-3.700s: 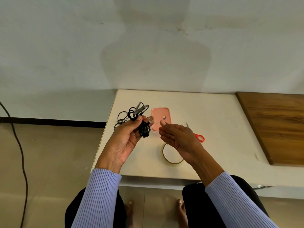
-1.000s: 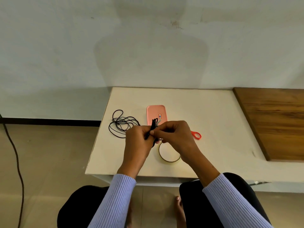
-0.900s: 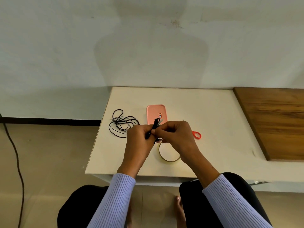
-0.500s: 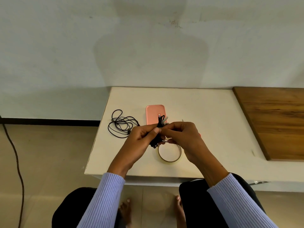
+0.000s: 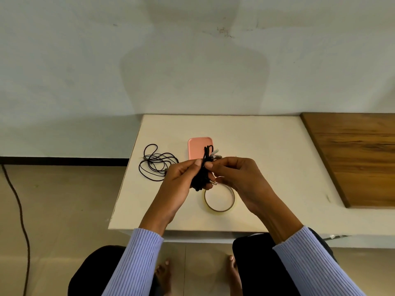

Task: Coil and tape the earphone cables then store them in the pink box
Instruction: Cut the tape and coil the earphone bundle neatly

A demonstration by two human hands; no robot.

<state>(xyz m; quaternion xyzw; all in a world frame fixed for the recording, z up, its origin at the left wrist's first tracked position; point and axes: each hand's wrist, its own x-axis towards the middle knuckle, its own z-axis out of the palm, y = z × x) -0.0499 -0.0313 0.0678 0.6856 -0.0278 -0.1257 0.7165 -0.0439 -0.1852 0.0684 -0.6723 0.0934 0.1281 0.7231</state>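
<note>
Above the white tabletop, the left hand and right hand both pinch a bundled black earphone cable just in front of the closed pink box, a tape roll beneath, a loose earphone cable lying left.

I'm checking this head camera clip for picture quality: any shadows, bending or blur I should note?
Head view: a broad soft shadow of the person falls on the wall; the wide lens bends the table edges; light is even, with no glare; the cable bundle between the left hand and right hand reads as a dark mass, its strands hard to separate.
</note>
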